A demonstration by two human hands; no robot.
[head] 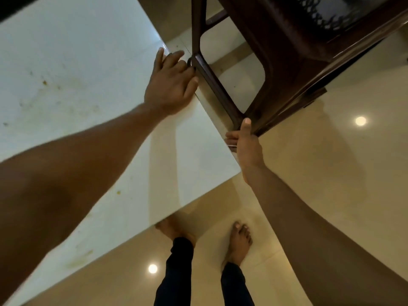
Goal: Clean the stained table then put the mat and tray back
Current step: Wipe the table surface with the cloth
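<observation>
Since the white worktop [72, 62] carries brownish stains across its left part and nearer its front edge, with no cloth, mat or tray anywhere in view, the cleaning itself looks not yet begun; my reading is that the step in hand is shifting the dark brown plastic chair [293, 51] away from the worktop's edge to make room. The left hand [171, 85] lies at that edge with its fingers [176, 56] loosely spread and bent over the rim toward the chair's front leg [195, 29]; whether they actually grip the leg or only rest against it cannot be told from here. Further right, the right hand [246, 144] holds the chair's nearer corner, thumb up along the frame and the other fingers wrapped round behind it, mostly hidden.

To do this well, I would take the weight through the right hand's firm hold and use the left only to steady and guide, keeping the left fingers out of the narrow gap between chair leg and worktop so they are not pinched. Lifting the chair slightly rather than dragging it should spare the glossy floor tiles [331, 173]. The person's bare feet [239, 241] stand just beside the worktop corner, so the chair should be set down well apart from them.
</observation>
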